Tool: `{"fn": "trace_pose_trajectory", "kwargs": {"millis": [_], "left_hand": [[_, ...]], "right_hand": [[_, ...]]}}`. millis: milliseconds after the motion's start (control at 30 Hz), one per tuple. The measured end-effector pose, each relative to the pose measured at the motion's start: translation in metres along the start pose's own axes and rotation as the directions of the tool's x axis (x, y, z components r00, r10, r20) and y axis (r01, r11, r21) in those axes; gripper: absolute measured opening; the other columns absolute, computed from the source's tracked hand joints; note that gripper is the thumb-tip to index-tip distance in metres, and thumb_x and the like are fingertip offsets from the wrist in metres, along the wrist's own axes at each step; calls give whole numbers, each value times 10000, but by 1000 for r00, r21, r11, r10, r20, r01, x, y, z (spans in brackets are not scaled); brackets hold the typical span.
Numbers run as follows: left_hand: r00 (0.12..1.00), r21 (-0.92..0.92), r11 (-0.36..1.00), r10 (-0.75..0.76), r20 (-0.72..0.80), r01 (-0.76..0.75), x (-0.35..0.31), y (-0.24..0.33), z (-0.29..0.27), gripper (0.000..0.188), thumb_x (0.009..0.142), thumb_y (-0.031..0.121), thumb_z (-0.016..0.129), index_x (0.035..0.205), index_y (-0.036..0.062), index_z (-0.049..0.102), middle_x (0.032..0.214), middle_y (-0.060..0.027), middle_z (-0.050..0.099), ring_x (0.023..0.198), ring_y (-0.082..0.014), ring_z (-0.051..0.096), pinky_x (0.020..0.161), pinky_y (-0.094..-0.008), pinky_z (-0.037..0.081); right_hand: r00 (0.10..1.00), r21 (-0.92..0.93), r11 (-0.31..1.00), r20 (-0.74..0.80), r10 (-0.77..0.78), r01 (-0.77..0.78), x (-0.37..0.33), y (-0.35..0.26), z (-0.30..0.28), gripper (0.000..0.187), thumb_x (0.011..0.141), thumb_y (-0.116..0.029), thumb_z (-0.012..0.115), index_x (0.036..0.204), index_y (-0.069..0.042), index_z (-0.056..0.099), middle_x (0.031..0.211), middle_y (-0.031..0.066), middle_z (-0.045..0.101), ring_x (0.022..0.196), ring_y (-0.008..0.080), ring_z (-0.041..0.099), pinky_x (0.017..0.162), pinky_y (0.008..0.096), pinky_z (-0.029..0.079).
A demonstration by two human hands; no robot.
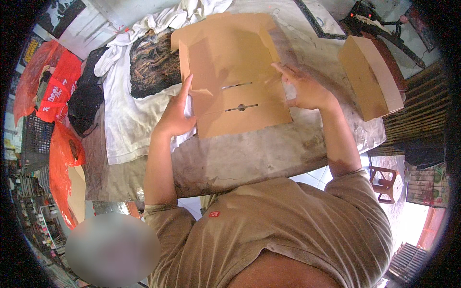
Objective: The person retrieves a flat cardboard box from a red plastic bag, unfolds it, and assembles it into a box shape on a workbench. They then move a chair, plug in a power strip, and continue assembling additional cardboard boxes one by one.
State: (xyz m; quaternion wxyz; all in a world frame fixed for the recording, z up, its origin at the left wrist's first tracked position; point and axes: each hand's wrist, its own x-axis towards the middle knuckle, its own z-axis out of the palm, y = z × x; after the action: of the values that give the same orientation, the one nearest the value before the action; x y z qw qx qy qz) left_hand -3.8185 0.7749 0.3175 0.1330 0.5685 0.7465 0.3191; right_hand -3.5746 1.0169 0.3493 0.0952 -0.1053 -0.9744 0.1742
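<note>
A partly folded brown cardboard box lies on the table in front of me, its back and side walls raised. Two slots, one with a round hole in its middle, cut across its near part. My left hand grips the box's left side, beside a small bent flap, with one digit pointing up along the wall. At the opposite side my right hand holds the right wall, its fingertips against the edge. Some fingers of both hands are hidden.
A white shirt with a dark print lies left of the box. Farther left are black cloth and red plastic bags. Another cardboard box stands at the table's right. A stool is on the floor at right.
</note>
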Motion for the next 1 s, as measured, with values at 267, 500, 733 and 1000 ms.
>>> {"fn": "trace_pose_trajectory", "kwargs": {"millis": [267, 500, 733, 1000], "left_hand": [[965, 115, 984, -104, -239, 135, 8, -4, 20, 480, 843, 87, 482, 1294, 173, 343, 1102, -182, 550, 972, -332, 556, 811, -390, 443], [878, -18, 999, -41, -477, 38, 16, -6, 30, 313, 807, 94, 572, 1117, 130, 556, 997, -138, 612, 875, -246, 612, 740, -310, 474], [855, 117, 988, 150, -497, -105, 17, -7, 30, 268, 791, 94, 569, 1054, 143, 587, 901, -120, 616, 777, -275, 610, 642, -339, 488], [937, 221, 975, 107, -332, -33, 12, -2, 19, 313, 783, 36, 521, 1078, 131, 565, 981, -128, 599, 882, -286, 581, 734, -356, 465]], "right_hand": [[990, 117, 990, 120, 70, -84, 1, 2, -6, 935, 567, -33, 724, 1357, -144, 237, 987, 101, 454, 877, 241, 479, 824, 331, 410], [978, 340, 935, -140, 158, -102, 14, 16, 18, 363, 786, -85, 605, 1141, -62, 530, 819, 108, 580, 729, 173, 553, 683, 269, 455], [904, 238, 967, -389, 177, -87, 21, 17, 33, 200, 760, -78, 636, 956, -43, 626, 781, 112, 624, 614, 155, 581, 554, 254, 456], [894, 211, 977, -444, 56, 43, 23, 13, 27, 131, 724, -43, 655, 854, -29, 649, 683, 95, 583, 516, 166, 506, 481, 268, 401]]}}
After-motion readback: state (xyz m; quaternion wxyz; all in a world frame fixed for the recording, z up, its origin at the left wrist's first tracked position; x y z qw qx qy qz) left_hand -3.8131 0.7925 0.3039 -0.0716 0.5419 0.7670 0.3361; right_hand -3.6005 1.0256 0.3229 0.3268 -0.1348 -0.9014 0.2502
